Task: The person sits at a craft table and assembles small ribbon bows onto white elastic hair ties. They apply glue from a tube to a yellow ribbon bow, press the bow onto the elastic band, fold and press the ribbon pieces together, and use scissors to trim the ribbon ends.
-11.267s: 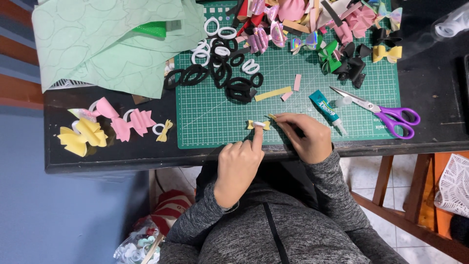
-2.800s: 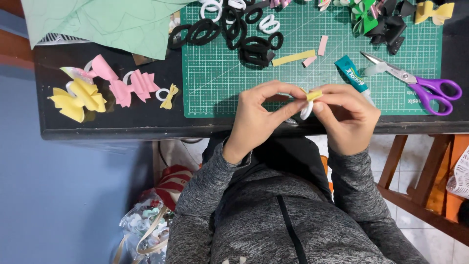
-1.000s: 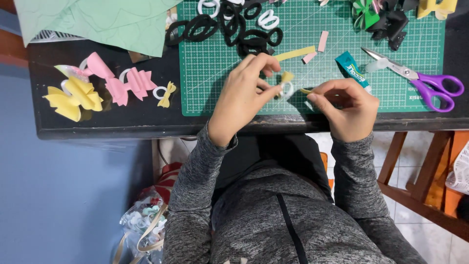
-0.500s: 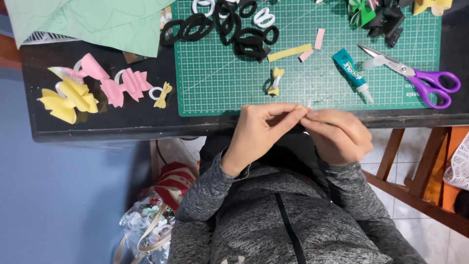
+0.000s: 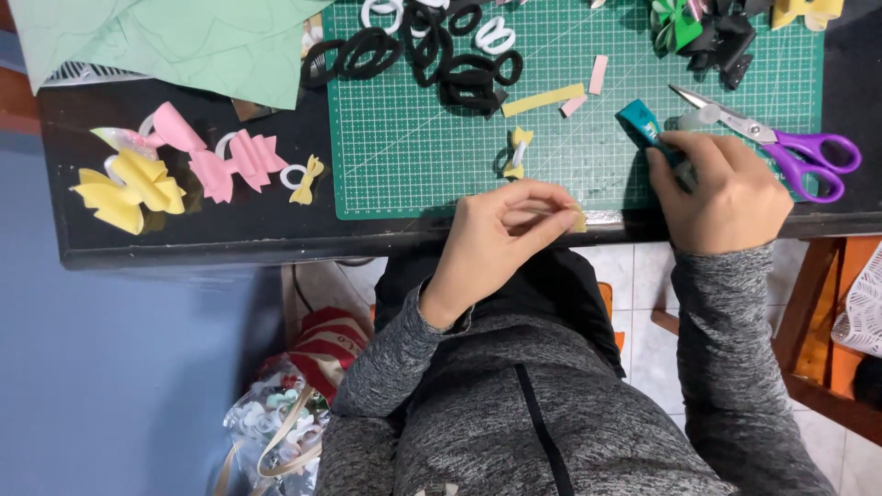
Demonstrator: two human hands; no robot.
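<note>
Now | left hand (image 5: pixel 501 234) pinches yellow strip (image 5: pixel 574 219), crosswise | right hand (image 5: pixel 726 197) grips glue tube (image 5: pixel 643 127), diagonal

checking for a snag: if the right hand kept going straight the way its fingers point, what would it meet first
The right hand points up the mat, already on the teal glue tube; past it, likely the scissors' blades, though depth is unclear.

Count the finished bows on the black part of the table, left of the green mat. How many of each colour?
Pink bows: 2
Big yellow bow: 1
Small yellow bow: 1
Total: 4

The left hand pinches a yellow strip; the right hand is on the teal glue tube.
</note>
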